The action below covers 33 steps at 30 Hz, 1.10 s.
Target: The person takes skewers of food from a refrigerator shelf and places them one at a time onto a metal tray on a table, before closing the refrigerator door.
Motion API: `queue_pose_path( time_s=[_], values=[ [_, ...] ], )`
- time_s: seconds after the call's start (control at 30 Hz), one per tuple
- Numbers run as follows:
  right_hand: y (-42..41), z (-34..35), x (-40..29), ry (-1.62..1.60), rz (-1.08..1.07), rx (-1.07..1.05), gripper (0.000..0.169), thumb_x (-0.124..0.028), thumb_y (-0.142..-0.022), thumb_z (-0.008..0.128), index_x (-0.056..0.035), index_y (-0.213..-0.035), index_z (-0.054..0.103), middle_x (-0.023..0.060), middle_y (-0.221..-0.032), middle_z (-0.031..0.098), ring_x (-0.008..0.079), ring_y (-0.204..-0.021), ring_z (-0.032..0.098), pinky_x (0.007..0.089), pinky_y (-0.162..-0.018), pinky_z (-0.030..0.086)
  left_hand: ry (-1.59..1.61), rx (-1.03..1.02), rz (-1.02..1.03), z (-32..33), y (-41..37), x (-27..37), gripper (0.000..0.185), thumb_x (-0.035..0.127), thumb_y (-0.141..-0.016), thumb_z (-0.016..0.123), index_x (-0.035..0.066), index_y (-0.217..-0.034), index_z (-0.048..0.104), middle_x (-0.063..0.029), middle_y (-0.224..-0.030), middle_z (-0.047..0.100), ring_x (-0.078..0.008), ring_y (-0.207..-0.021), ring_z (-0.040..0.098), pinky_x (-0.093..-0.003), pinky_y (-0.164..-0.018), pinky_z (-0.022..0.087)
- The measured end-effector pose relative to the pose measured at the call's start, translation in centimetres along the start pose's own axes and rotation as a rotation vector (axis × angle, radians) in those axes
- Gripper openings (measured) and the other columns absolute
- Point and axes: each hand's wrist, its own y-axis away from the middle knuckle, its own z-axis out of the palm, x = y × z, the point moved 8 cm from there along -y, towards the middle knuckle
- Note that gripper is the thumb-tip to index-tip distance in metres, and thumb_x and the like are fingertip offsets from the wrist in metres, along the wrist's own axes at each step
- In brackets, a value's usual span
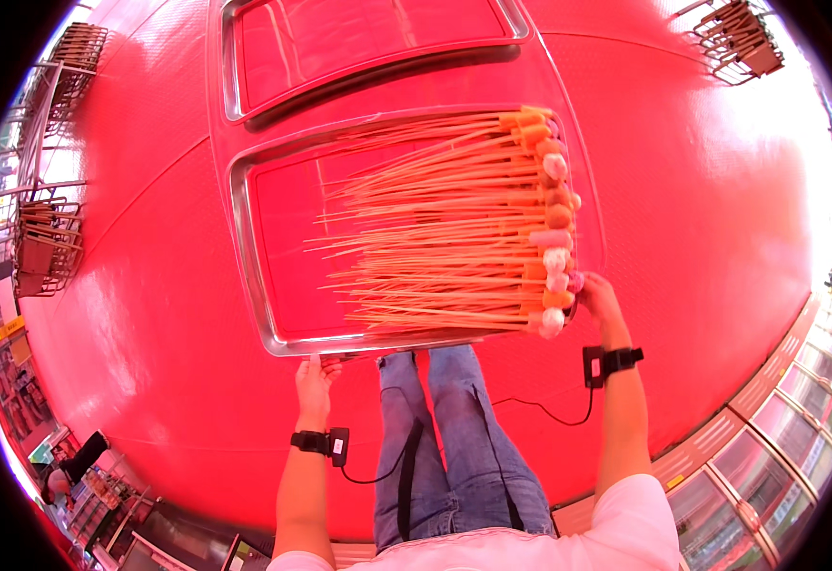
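Note:
A rectangular metal tray lies before me, its near edge by my knees. Many thin wooden skewers fill its middle and right side, with bare tips pointing left. Food pieces, orange, brown, white and purple balls and chunks, line up along the right rim. My left hand holds the tray's near rim close to the left corner, thumb on top. At the near right corner, my right hand grips the tray's edge beside a purple piece; its fingertips are partly hidden.
A second metal tray lies just beyond. Stacked chairs stand at the left, with more stacked chairs at the far right. Glass-door cabinets line the lower right. Another person is at the lower left. Cables hang from my wrist devices.

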Motion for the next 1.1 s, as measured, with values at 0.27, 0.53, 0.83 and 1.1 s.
queue_pose_path(
  time_s=[0.27,0.53,0.83,1.1],
  values=[
    [9.5,-3.3,10.5,-0.174,0.009,0.122,0.016,-0.015,-0.083,0.047,-0.0028,-0.091,0.054,0.005,-0.086,0.058,0.0146,-0.078,0.057,0.0279,-0.068,0.047,-0.141,-0.051,0.038,-0.4,-0.4,2.3,0.02,0.022,-0.088,0.042,0.002,-0.09,0.045,-0.0105,-0.077,0.056,-0.018,-0.064,0.058,-0.0259,-0.056,0.05],
    [16.7,-3.4,18.7,-0.373,0.034,0.213,0.017,-0.016,-0.084,0.046,-0.0046,-0.095,0.052,0.0061,-0.09,0.058,0.0158,-0.08,0.057,0.0297,-0.068,0.047,-0.257,-0.151,0.073,1.1,-1.2,4.0,0.016,0.019,-0.088,0.041,0.004,-0.09,0.046,-0.0077,-0.075,0.056,-0.0155,-0.06,0.057,-0.0243,-0.054,0.048],
    [18.7,0.5,22.4,-0.553,0.09,0.204,0.025,-0.019,-0.087,0.041,-0.0026,-0.104,0.048,0.0091,-0.099,0.055,0.0205,-0.086,0.057,0.0335,-0.071,0.049,-0.504,-0.321,0.112,8.2,-8.0,7.2,0.017,0.02,-0.088,0.04,0.005,-0.086,0.047,-0.0049,-0.072,0.056,-0.0112,-0.057,0.053,-0.0218,-0.054,0.045],
    [19.9,2.7,24.6,-0.516,0.173,0.206,0.026,-0.018,-0.089,0.039,-0.0023,-0.108,0.045,0.0094,-0.101,0.054,0.0209,-0.09,0.056,0.0355,-0.074,0.049,-0.557,-0.355,0.239,12.8,-10.1,7.9,0.017,0.019,-0.088,0.04,0.005,-0.082,0.048,-0.0027,-0.069,0.054,-0.008,-0.054,0.048,-0.0199,-0.051,0.041]
  ],
)
